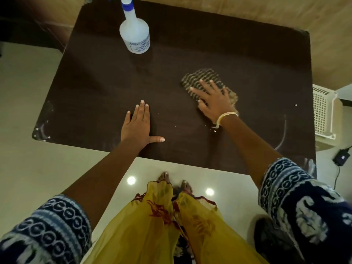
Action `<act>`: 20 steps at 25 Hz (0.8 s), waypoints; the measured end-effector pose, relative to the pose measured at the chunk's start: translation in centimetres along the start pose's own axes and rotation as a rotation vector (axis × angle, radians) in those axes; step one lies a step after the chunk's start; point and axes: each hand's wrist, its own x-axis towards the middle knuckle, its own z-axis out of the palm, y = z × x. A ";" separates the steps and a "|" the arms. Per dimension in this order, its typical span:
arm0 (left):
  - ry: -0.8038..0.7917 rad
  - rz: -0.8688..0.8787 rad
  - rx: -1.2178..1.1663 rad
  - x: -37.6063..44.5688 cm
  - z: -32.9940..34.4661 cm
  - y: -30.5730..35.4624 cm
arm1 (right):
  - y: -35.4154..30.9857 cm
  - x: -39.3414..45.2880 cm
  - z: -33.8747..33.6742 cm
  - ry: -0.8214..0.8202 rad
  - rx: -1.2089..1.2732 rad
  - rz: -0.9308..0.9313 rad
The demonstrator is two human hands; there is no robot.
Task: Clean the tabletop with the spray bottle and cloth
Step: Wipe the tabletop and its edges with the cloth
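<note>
A dark brown tabletop (99, 88) fills the middle of the view. A white spray bottle (134, 34) with a blue collar stands upright near its far left edge, untouched. A striped beige and dark cloth (198, 78) lies right of centre. My right hand (214, 99) presses flat on top of it, fingers spread, covering its near part. My left hand (138, 123) rests flat on the bare tabletop nearer the front edge, fingers together and thumb out, holding nothing. White smears mark the table's left and right front corners.
A white slatted plastic basket (322, 109) stands on the floor at the table's right. A black adapter with a cable (342, 157) lies on the floor near it. My feet and yellow trousers are at the table's front edge on a pale shiny floor.
</note>
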 end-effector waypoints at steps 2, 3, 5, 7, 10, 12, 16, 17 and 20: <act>-0.006 -0.017 -0.003 0.0 0.0 0.2 | 2.7 -2.2 0.0 0.051 0.052 0.157; -0.003 -0.023 -0.003 0.1 0.0 0.3 | 3.1 -3.3 0.3 0.066 0.054 0.197; -0.010 -0.036 -0.009 0.2 -0.2 0.5 | 2.5 -4.8 1.2 0.082 0.038 0.218; -0.004 -0.049 -0.009 0.3 -0.2 0.5 | 0.9 -5.7 2.1 0.102 -0.004 0.215; 0.008 -0.036 -0.039 -0.1 -0.2 0.3 | -2.3 -6.6 3.2 0.117 -0.008 0.225; 0.040 -0.037 -0.065 -1.5 0.5 -0.3 | -5.3 -6.9 4.1 0.118 -0.007 0.185; 0.126 -0.067 -0.114 -6.1 3.3 -2.3 | -12.0 -7.3 5.7 0.101 0.028 0.108; 0.125 -0.065 -0.111 -7.1 3.9 -3.0 | -13.6 -7.4 6.1 0.100 0.036 0.098; 0.106 -0.063 -0.071 -9.4 5.7 -6.0 | -18.2 -8.0 7.2 0.103 0.058 0.045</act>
